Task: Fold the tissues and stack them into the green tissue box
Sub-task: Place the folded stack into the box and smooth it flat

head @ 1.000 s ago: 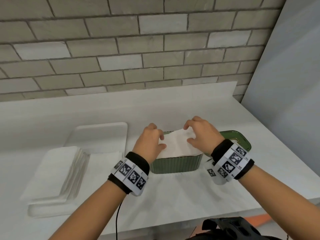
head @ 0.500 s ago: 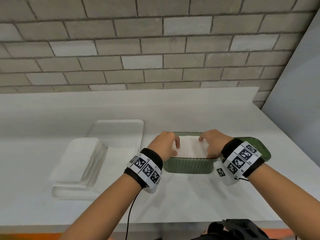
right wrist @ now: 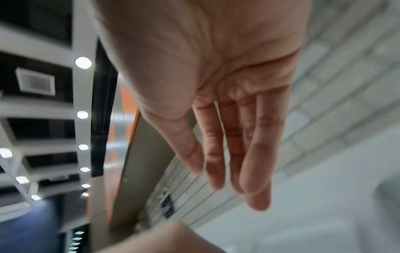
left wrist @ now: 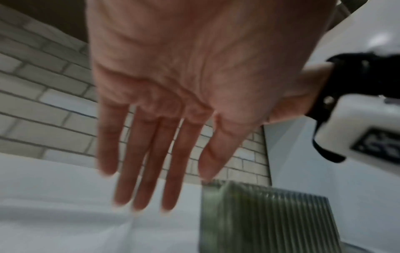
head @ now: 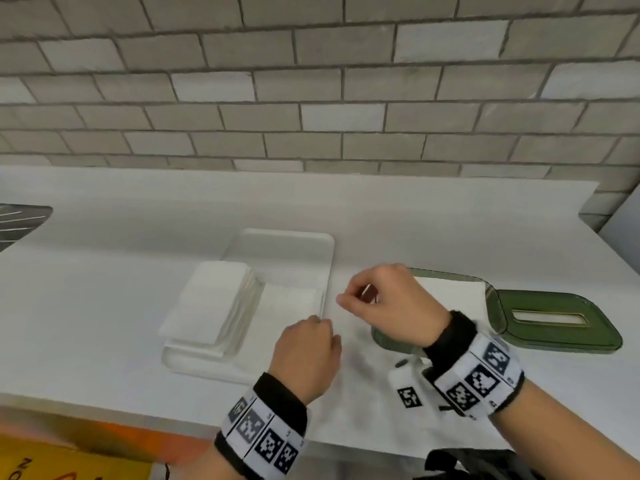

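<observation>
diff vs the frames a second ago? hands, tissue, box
Both hands have let go of the folded tissue, which now lies in the green tissue box. The left hand and right hand have lifted off and swung left, toward the tissue stack on the white tray, fingers straight and empty in the wrist views. Box, green lid, stack and tray are unchanged.

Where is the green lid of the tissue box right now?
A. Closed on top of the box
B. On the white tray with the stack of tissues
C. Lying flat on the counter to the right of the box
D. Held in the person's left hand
C: the green lid, slot facing up, lies on the white counter right of the open green tissue box, with no hand on it.
</observation>
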Demonstrator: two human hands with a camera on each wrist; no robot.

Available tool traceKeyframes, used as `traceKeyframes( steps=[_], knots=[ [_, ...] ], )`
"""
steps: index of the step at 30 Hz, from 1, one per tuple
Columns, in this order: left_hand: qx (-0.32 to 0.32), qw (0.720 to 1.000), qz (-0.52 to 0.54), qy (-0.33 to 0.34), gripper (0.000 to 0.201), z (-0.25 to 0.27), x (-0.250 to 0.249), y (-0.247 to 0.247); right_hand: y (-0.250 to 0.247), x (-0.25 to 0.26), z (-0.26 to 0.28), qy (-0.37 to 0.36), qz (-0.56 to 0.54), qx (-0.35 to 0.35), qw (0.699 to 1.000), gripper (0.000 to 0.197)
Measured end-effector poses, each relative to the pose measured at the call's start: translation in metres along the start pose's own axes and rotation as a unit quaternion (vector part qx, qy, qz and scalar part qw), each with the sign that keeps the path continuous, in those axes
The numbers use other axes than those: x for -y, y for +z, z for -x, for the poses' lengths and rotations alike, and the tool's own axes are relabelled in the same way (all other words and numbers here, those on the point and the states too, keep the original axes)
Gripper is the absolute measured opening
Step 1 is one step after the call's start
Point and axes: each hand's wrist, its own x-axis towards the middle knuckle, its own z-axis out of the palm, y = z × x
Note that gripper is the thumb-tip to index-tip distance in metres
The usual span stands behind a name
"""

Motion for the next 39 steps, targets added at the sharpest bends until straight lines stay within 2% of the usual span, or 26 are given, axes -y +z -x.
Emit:
traceKeyframes(
  steps=[2,3,6,7,9,12,15,22,28,31,33,35,36,37,39],
  knots=[
    [0.071,0.994,-0.012,-0.08,0.032,0.02,0.029,0.011,0.042,0.017,-0.033,-0.01,-0.029,0.062,0.998,0.021],
    [0.086,0.991,-0.014,-0.098,0.032,0.027,0.04,0.014,0.064,0.019,-0.053,0.008,-0.017,0.1,0.995,0.036],
    [0.074,0.992,-0.035,-0.095,0.032,0.038,0.06,0.024,0.115,0.012,-0.107,0.111,0.06,0.206,0.97,0.09],
    [0.066,0.993,-0.041,-0.089,0.032,0.038,0.064,0.026,0.125,0.009,-0.119,0.131,0.106,0.22,0.961,0.1],
    [0.053,0.995,-0.055,-0.071,0.032,0.038,0.067,0.028,0.135,0.001,-0.131,0.144,0.206,0.228,0.941,0.107],
    [0.045,0.995,-0.071,-0.053,0.032,0.04,0.073,0.026,0.137,0.002,-0.142,0.133,0.252,0.233,0.93,0.104],
    [0.046,0.995,-0.071,-0.046,0.03,0.044,0.077,0.03,0.132,0.002,-0.148,0.149,0.202,0.249,0.935,0.092],
    [0.023,0.998,-0.029,-0.053,0.033,0.048,0.085,0.034,0.13,0.001,-0.147,0.162,0.163,0.289,0.929,0.09],
    [0.014,0.997,-0.004,-0.071,0.034,0.048,0.087,0.035,0.125,0.011,-0.142,0.133,0.033,0.332,0.933,0.068],
    [0.012,0.997,0.02,-0.073,0.033,0.052,0.087,0.035,0.115,0.015,-0.139,0.104,0.015,0.317,0.942,0.07],
    [0.001,0.996,0.046,-0.077,0.033,0.054,0.087,0.037,0.106,0.017,-0.135,0.088,0.0,0.287,0.954,0.063],
    [-0.041,0.991,0.091,-0.088,0.03,0.057,0.088,0.037,0.09,0.021,-0.125,0.071,-0.019,0.247,0.966,0.044],
    [-0.086,0.983,0.133,-0.093,0.026,0.058,0.089,0.035,0.08,0.024,-0.117,0.06,-0.033,0.224,0.972,0.036],
    [-0.145,0.966,0.189,-0.098,0.024,0.06,0.09,0.033,0.07,0.025,-0.107,0.048,-0.055,0.201,0.977,0.033],
    [-0.255,0.905,0.321,-0.116,0.047,0.062,0.088,0.025,0.048,0.028,-0.081,0.008,-0.132,0.161,0.978,0.033]
  ],
)
